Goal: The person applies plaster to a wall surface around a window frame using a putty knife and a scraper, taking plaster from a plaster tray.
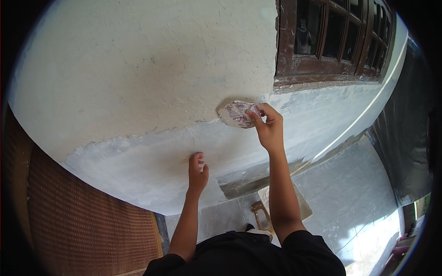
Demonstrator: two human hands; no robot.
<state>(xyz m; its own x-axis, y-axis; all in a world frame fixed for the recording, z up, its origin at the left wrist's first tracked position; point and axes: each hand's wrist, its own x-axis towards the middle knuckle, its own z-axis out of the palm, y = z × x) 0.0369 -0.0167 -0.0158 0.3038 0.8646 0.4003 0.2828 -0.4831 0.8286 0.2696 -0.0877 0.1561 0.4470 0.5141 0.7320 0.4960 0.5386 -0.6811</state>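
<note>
Pinched between the thumb and fingers of my right hand (268,120) is an irregular, white-smeared purplish flat piece (235,112), held against the wall (138,55) just below and left of the window. It sits along a ragged edge where cream paint meets a whiter patched band (322,110). My left hand (198,168) is lower and to the left, fingertips at or close to the white band, fingers loosely bent and apart with nothing visible in them.
A brown wooden window (285,46) is at upper right. A woven mat (78,202) lies at left. On the grey tiled floor (340,198), by my feet, are a pale board (301,204) and a wooden looped object (258,211). A dark sheet (398,138) stands at right.
</note>
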